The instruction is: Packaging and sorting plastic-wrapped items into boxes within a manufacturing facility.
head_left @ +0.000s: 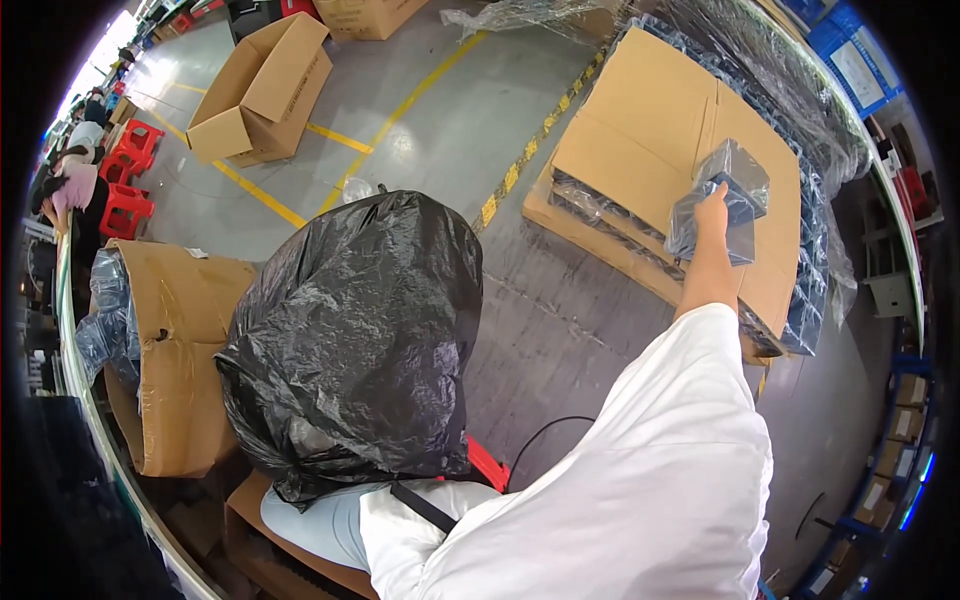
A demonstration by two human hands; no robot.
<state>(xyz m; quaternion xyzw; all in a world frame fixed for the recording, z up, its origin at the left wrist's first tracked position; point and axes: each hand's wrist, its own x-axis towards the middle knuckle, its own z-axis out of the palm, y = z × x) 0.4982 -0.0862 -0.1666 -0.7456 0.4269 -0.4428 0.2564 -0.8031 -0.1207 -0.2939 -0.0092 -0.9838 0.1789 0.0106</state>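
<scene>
My right hand (712,212) reaches out to the far right over a stack topped with a flat cardboard sheet (640,105). Its fingers are closed on a dark grey, boxy piece in clear plastic (742,203). Similar plastic-wrapped pieces sit close around it on the cardboard, and I cannot make out where one ends. A large black plastic bag (360,340) bulges in front of me, over my light-blue trouser leg. My left hand does not show.
An open cardboard box (265,95) stands on the floor at the far left. Another torn box (190,360), holding plastic-wrapped pieces, leans left of the bag. Red stools (128,175) and people are beyond. Clear film (800,100) drapes the stack's far side; blue shelving holds small boxes (895,455) at right.
</scene>
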